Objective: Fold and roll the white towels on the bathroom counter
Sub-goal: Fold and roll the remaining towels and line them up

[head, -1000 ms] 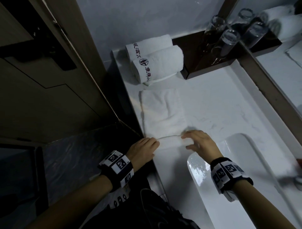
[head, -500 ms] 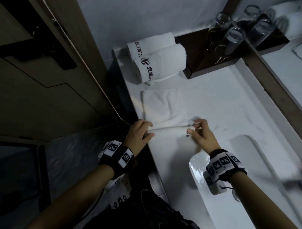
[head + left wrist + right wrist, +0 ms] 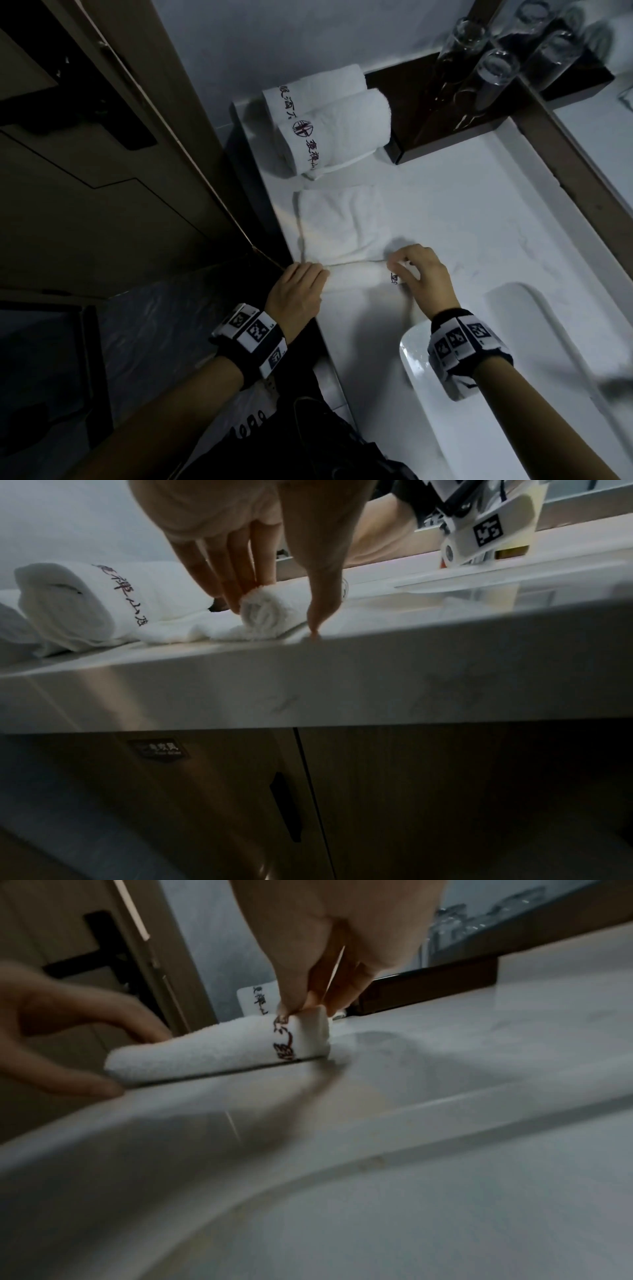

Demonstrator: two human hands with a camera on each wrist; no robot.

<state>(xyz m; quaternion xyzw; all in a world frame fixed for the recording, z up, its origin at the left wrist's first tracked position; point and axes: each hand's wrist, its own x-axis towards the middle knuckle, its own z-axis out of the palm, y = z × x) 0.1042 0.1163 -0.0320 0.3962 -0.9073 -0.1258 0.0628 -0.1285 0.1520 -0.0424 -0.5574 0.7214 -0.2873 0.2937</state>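
A white towel lies folded flat on the white counter, and its near end is wound into a thin roll. My left hand holds the roll's left end, fingers over the far side and thumb on the near side at the counter's edge. My right hand pinches the right end, where dark red lettering shows. Two finished rolled towels with the same lettering lie at the back left, just beyond the flat towel.
A white sink basin is sunk into the counter under my right wrist. At the back stands a dark wooden tray with several upturned glasses. A mirror frame runs along the right. A door is at the left.
Both hands have moved away from me along the towel, and the roll has grown and travelled with them. Lettering now shows at the roll's right end.
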